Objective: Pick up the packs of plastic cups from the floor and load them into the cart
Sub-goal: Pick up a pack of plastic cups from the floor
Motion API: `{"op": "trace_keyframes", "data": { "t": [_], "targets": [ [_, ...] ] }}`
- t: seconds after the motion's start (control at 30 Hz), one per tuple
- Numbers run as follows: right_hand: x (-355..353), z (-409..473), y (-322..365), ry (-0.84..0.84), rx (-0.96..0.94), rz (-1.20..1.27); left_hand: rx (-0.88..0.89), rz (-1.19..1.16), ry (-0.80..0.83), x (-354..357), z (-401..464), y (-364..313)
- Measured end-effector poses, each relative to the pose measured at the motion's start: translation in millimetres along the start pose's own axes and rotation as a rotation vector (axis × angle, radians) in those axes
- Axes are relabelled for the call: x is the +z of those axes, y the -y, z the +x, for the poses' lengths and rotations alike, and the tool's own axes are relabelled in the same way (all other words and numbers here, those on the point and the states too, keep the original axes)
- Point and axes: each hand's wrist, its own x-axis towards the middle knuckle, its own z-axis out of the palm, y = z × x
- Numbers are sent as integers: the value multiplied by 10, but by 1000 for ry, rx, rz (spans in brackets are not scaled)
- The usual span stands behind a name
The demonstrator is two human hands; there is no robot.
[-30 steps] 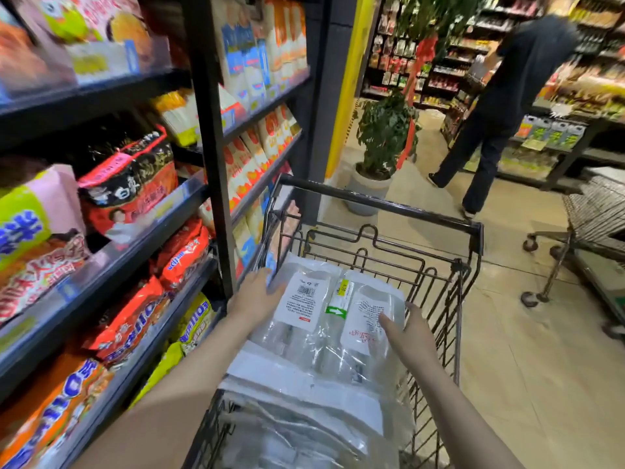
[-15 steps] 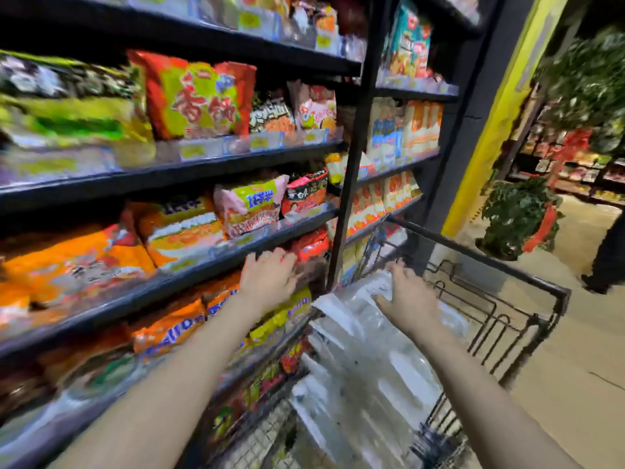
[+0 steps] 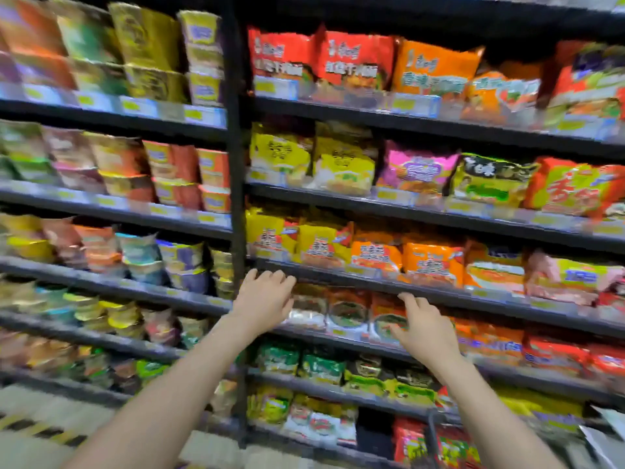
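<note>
Both my hands are raised in front of black store shelves and hold nothing. My left hand [image 3: 265,296] hovers with relaxed fingers at the level of a shelf edge near the black upright post. My right hand [image 3: 422,328] is lower and to the right, fingers spread loosely. A sliver of a clear plastic cup pack [image 3: 608,431] shows at the bottom right edge, beside a dark bar of the cart [image 3: 431,438]. The rest of the cart and the packs are out of view. The picture is blurred by motion.
Black shelves [image 3: 406,211] full of instant noodle bags fill the right side; cup noodles [image 3: 142,255] fill the left bay. A black upright post [image 3: 235,198] divides them. Pale floor with yellow and black striped tape [image 3: 40,431] shows at the bottom left.
The view has swung left from the cart to the shelves. Both hands let go of the cup packs in the cart and now hang free in front of the shelves.
</note>
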Motion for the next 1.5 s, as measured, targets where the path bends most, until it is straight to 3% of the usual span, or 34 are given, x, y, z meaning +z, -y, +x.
{"op": "trace_keyframes", "data": {
  "t": [0.17,0.33,0.47,0.73,0.97,1.5],
  "targets": [
    [167,-223,1722,55,-337,47,-342,111,62,-433,-1584,1243],
    [349,-979,3245,149,-612,155,-661,228,218,-948,-3389,1976],
    [395,-1797,4403,262,-795,211,-961,236,332,-1395,-4950,2311],
    [514,-3000,6193,450,-1031,295,-1338,280,282,-1879,-7030,2645],
    [829,-3155,7630,492,-1145,315,-1434,300,220,-1727,-7871,3609],
    [1184,-2947,11565,626,-1178,420,-1490,265,236,-1568,-8500,7272]
  ]
}}
